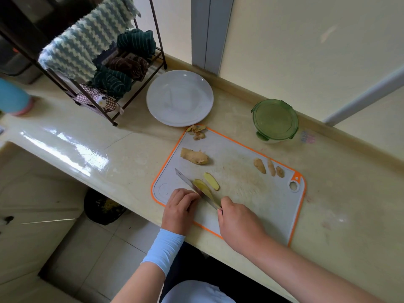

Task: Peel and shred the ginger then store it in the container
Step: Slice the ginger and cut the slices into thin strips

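A pale blue sleeve [162,248] covered the left wrist, just short of the near edge of the cutting board [251,193], a grey board with an orange rim. The left hand [179,206] lay over the board's near left corner, fingers curled, their tips holding down one end of a peeled ginger piece [204,190]. The right hand [238,221] sat over the board's near edge, fingers wrapped round the handle of a knife [190,182]; the handle itself was hidden inside the fist. The blade ran from that hand toward the board's left edge, lying against the held piece. A second peeled slice [211,181] lay on the board just beside the held one, on its far side. Farther in, near the board's left edge, sat an unpeeled ginger chunk [194,156]. Three small ginger bits [259,165] lay side by side toward the board's far right corner. A heap of peels [197,132] sat at the board's far left corner. Just beyond that corner, off the board, stood a white plate [179,97]. Beyond the board's far edge, apart from it, stood the container [275,120] with its green lid on. Well beyond the board to the far left stood a metal rack [158,33] hung with cloths [87,47]. Down on the floor, left of the board, sat a black-lined bin [102,206]
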`<state>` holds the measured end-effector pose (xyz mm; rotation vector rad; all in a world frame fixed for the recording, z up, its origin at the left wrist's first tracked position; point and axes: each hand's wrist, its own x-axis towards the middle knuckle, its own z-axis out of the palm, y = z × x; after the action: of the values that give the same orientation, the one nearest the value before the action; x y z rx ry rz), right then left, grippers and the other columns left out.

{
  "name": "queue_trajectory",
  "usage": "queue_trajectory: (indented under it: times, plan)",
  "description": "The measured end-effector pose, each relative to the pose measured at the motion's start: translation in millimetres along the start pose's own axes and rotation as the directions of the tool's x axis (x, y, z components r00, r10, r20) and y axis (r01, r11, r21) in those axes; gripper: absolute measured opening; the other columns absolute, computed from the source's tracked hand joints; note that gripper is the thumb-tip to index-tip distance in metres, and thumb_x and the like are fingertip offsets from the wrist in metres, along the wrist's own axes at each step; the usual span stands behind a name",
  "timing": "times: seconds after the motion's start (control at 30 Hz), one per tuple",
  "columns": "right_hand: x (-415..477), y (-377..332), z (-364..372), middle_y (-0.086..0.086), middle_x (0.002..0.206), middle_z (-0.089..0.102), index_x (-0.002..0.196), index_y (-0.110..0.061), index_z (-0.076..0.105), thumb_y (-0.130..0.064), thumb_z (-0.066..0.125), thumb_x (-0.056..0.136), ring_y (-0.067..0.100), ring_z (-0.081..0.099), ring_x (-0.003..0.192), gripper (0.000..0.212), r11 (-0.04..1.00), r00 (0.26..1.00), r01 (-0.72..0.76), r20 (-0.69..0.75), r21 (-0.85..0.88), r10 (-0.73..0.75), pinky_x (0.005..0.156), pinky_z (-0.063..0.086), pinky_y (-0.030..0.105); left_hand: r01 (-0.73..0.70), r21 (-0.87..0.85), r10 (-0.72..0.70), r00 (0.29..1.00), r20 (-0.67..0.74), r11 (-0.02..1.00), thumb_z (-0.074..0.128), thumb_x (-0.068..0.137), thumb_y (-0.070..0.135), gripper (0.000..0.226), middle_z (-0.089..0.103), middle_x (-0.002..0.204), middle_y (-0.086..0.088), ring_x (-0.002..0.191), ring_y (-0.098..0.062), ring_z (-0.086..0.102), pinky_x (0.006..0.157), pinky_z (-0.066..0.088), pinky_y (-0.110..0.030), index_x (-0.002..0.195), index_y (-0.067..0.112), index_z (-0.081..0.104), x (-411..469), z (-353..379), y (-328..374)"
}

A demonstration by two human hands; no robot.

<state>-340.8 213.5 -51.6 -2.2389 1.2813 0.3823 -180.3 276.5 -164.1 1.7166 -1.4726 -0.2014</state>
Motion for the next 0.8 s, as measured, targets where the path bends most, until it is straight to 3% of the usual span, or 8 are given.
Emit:
queue_trajectory:
  times: [0.2,0.47,0.67,0.8]
  plan:
    - [4.0,-2.5,-1.2,0.001,0.079,0.050,0.092,-0.017,0.035,-0.027,0.035,0.104,0.023,0.046,0.068,0.016,1.000,1.000,-0.010,-0.001,-0.027,0.010,0.055,0.032,0.033,0.012,-0.003,-0.012,1.000,0.009,1.000,0.076,0.081,-0.004,0.010,0.066,0.086,-0.005,0.082,-0.022,0.060,0.077,0.049,-0.025,0.087,0.003,0.073,-0.1,-0.3,-0.8]
    - [7.7,-5.3,-3.2,0.005,0.081,0.058,0.092,-0.016,0.036,-0.022,0.038,0.102,0.023,0.047,0.067,0.012,0.998,0.999,-0.026,0.027,-0.052,0.027,0.050,0.031,0.032,0.017,-0.004,-0.017,1.000,0.006,1.000,0.075,0.082,-0.002,0.006,0.066,0.086,-0.004,0.082,-0.021,0.060,0.079,0.048,-0.023,0.087,0.002,0.073,0.0,0.4,-1.1]
    - [2.0,-2.2,-2.0,-0.003,0.071,0.045,0.091,-0.017,0.036,-0.020,0.041,0.101,0.021,0.047,0.063,0.011,0.998,0.998,-0.049,0.027,-0.050,0.050,0.041,0.022,0.025,0.020,0.002,-0.020,1.000,0.013,1.000,0.074,0.083,0.000,0.005,0.065,0.087,-0.004,0.084,-0.021,0.059,0.081,0.047,-0.020,0.087,0.003,0.073,0.1,1.4,-1.2]
    - [1.8,-1.5,-1.1,-0.001,0.074,0.050,0.090,-0.018,0.036,-0.019,0.042,0.100,0.021,0.048,0.063,0.011,0.997,0.998,-0.060,0.027,-0.045,0.061,0.041,0.022,0.025,0.021,0.000,-0.021,1.000,0.016,1.000,0.074,0.083,0.000,0.005,0.066,0.087,-0.005,0.083,-0.021,0.059,0.080,0.048,-0.022,0.087,0.003,0.073,-0.2,0.9,-1.8]
